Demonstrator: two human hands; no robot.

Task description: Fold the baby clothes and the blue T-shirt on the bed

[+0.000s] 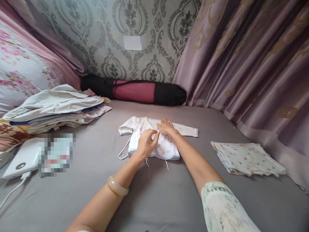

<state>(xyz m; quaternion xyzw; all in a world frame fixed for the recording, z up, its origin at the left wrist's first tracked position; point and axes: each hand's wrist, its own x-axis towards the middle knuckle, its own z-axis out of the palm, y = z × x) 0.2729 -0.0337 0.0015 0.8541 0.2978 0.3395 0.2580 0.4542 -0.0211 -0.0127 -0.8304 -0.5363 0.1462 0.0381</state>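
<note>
A small white garment (167, 149) with light blue trim lies spread on the grey sheet, its sleeves reaching out to both sides. Over its middle, my left hand (147, 141) has thumb and fingers brought together; whatever is between them is too small to make out. My right hand (166, 126) rests on the upper part of the garment, fingers spread and flat. Thin ties hang from the garment's lower edge, and a looped tie (123, 153) lies at its left.
A folded printed cloth (248, 158) lies on the right. At the left are a pile of clothes (58, 104), a white power bank (23, 159) with a cable and a blurred-out item. A black and pink rolled bag (134, 91) lies along the wall.
</note>
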